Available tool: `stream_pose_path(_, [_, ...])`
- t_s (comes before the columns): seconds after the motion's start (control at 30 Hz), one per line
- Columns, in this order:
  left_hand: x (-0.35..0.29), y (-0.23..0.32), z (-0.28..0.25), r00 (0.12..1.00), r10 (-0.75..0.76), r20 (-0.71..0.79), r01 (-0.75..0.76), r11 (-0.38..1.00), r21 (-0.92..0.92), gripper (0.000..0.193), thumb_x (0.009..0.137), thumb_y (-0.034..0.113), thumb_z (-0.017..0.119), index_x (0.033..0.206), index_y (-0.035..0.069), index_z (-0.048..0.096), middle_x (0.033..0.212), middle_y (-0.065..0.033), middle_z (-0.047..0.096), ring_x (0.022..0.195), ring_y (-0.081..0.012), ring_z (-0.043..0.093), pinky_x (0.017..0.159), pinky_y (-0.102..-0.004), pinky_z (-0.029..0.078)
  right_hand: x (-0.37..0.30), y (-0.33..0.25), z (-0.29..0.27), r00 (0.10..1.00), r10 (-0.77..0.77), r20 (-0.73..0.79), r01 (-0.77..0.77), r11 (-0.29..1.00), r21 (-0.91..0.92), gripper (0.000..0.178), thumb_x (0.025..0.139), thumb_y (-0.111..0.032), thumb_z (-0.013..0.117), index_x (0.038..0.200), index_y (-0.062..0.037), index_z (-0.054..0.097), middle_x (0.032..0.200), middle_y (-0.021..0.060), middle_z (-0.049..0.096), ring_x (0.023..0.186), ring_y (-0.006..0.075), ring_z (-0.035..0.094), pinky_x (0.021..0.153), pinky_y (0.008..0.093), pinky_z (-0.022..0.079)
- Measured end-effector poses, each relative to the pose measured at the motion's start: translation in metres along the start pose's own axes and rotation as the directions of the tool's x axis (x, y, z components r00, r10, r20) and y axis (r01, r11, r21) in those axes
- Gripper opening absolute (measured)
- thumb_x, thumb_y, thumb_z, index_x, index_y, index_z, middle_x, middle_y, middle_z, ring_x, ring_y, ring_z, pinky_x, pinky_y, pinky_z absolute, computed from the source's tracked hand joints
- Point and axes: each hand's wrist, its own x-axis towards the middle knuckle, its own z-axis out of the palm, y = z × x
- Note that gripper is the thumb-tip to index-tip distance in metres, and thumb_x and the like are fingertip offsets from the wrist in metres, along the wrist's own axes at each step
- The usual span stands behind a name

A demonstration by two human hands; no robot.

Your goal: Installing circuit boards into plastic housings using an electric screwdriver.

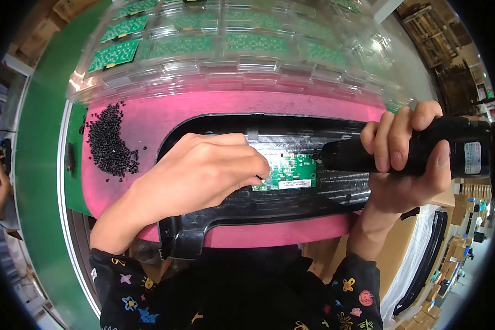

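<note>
A long black plastic housing (pixel 258 214) lies with its hollow side up. Inside it sits a green circuit board (pixel 291 175) with a white label along its near edge. My right hand (pixel 406 154) wraps round a black electric screwdriver (pixel 344 156), held nearly level from the right, its tip at the board's upper right corner. My left hand (pixel 206 169) reaches over the housing with its fingers curled together at the board's left edge. Whatever those fingertips may pinch is hidden.
A pink mat (pixel 247 237) lies under the housing on a green table (pixel 52 132). Small black screws (pixel 113 144) are heaped at the mat's left. Stacked clear trays (pixel 253 69) with green boards stand at the back. A cardboard box (pixel 388 256) is near right.
</note>
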Motion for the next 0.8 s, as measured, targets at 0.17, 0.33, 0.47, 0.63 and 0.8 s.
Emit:
stream_pose_path(0.17, [-0.004,-0.001,0.002,1.000,0.022,-0.006,-0.021,0.998,0.058,0.015,0.073,0.004,0.076,0.083,0.004,0.065,0.090,-0.0027,0.072,0.075,-0.0204,0.065,0.062,-0.0317,0.055,0.003,0.008,-0.005,0.999,0.010,0.054,-0.013,0.999,0.050,0.033,0.092,-0.032,0.053,0.108,-0.0039,0.048,0.062,0.0028,0.047,0.050,0.0126,0.042,0.053,0.0287,0.039])
stream_pose_path(0.33, [-0.005,0.000,0.001,1.000,0.008,0.020,-0.010,0.995,0.095,0.012,0.074,0.005,0.076,0.081,0.004,0.066,0.090,-0.0035,0.073,0.074,-0.0198,0.067,0.061,-0.0318,0.056,0.004,0.011,-0.002,0.999,0.004,0.053,-0.005,0.999,0.036,0.031,0.092,-0.031,0.054,0.106,-0.0036,0.048,0.062,0.0034,0.046,0.050,0.0121,0.041,0.051,0.0275,0.038])
stream_pose_path(0.47, [-0.005,0.004,0.001,0.992,-0.112,0.060,0.111,0.994,0.017,0.011,0.077,0.005,0.075,0.083,0.003,0.067,0.088,-0.0073,0.074,0.073,-0.0226,0.071,0.060,-0.0322,0.057,0.003,0.010,0.004,0.997,0.057,0.047,-0.055,0.998,-0.043,0.036,0.090,-0.040,0.058,0.098,-0.0069,0.049,0.060,-0.0024,0.044,0.048,0.0081,0.036,0.052,0.0257,0.032])
stream_pose_path(0.63, [-0.008,0.005,-0.001,0.984,-0.166,0.070,0.168,0.986,-0.013,0.011,0.077,0.004,0.075,0.085,0.003,0.068,0.087,-0.0082,0.074,0.073,-0.0242,0.072,0.059,-0.0323,0.057,0.005,0.016,0.010,0.996,0.090,0.019,-0.087,0.989,-0.118,0.035,0.090,-0.037,0.058,0.102,-0.0049,0.050,0.060,-0.0028,0.042,0.047,0.0075,0.035,0.051,0.0252,0.032])
stream_pose_path(0.8, [-0.006,0.007,-0.001,0.974,-0.212,0.086,0.213,0.977,-0.001,0.008,0.076,0.003,0.075,0.081,0.002,0.070,0.089,-0.0091,0.074,0.069,-0.0258,0.071,0.056,-0.0327,0.055,0.003,0.017,0.010,0.995,0.080,0.055,-0.073,0.990,-0.117,0.035,0.091,-0.036,0.057,0.105,-0.0045,0.051,0.061,-0.0025,0.042,0.047,0.0075,0.036,0.051,0.0246,0.032])
